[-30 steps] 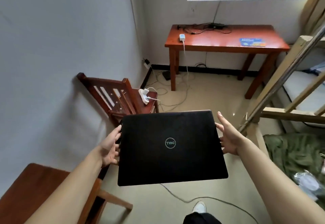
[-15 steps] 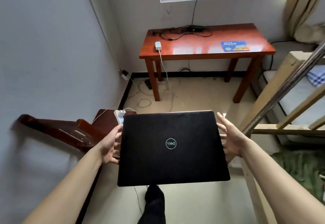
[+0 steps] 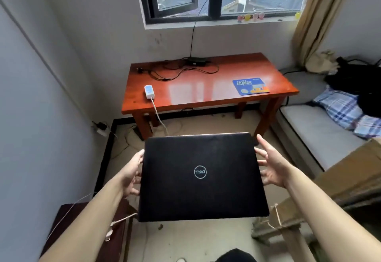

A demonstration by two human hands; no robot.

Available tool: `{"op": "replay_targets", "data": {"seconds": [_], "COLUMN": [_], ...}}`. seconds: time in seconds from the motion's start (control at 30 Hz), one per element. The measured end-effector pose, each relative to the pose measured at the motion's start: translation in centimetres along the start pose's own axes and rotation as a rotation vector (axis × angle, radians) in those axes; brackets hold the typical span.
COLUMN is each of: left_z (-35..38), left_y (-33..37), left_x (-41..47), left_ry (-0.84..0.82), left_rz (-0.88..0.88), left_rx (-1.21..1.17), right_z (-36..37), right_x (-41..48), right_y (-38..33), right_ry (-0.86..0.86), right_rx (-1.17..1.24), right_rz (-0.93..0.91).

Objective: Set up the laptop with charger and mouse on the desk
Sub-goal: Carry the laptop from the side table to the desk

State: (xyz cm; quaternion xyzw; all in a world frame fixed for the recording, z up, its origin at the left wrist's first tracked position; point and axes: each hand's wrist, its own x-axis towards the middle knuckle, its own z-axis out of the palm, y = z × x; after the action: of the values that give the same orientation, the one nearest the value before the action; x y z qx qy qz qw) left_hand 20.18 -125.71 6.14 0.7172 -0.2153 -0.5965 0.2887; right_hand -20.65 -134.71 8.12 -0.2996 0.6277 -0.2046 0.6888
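Note:
I carry a closed black laptop (image 3: pixel 202 176) flat in front of me, lid logo facing up. My left hand (image 3: pixel 132 174) grips its left edge and my right hand (image 3: pixel 272 167) holds its right edge with fingers spread. Ahead under the window stands the red-brown wooden desk (image 3: pixel 206 95). On it lie a black charger brick with tangled black cables (image 3: pixel 185 69) at the back, a white adapter (image 3: pixel 149 91) with a white cord hanging off the front left, and a blue mouse pad (image 3: pixel 250 86) at the right. No mouse is visible.
A grey wall runs along the left, with a socket and plugs (image 3: pixel 100 128) near the floor. A dark wooden chair seat (image 3: pixel 68 224) with a white cable sits at lower left. A bed (image 3: pixel 321 134) with checked cloth and a wooden bed frame (image 3: pixel 329 189) fill the right.
I have walked closer to the desk, which now looks larger and more central. The chair has slid down to my lower left. Both hands keep the same hold on the laptop.

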Motion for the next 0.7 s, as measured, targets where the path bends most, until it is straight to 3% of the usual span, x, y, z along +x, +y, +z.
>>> {"op": "replay_targets", "data": {"seconds": [0.27,0.7], "left_z": [4.0,11.3], "left_y": [13.3,32.8], "left_x": [14.2,31.3], "left_ry": [-0.037,0.117], "left_rz": [-0.01,-0.163], "left_rx": [0.052,-0.01], "right_z": [-3.3,-8.1], "right_x": [13.2,32.6], "right_y": [-11.3,-35.0], "right_ry": [0.043,-0.029], "right_rx": [0.048,-0.059], "right_rz": [0.009,0.089]}}
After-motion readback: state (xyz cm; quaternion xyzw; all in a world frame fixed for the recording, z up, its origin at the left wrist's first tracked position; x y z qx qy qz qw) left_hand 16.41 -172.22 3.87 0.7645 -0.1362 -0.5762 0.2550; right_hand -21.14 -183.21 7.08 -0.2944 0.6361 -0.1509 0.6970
